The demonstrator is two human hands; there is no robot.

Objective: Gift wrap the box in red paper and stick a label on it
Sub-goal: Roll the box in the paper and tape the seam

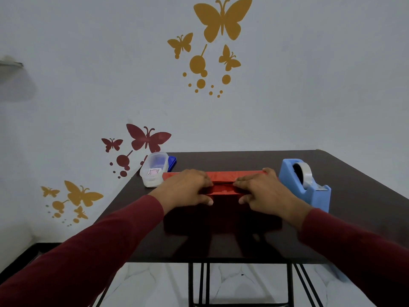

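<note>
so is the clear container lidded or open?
Open. The clear container shows no lid on top; a blue lid lies behind it.

Your wrapped box point(222, 191) sits mid-table point(254, 247), directly before you. Your left hand point(188, 188) and right hand point(266, 191) rest on its top, apart. The tape dispenser point(306, 187) stands just right of it; the lidded container point(153, 169) lies at its far left, near the table's rear corner.

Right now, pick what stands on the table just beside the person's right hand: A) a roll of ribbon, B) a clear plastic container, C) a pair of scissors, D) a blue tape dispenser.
D: the blue tape dispenser stands close by the right hand, while the clear container sits on the left side.
</note>
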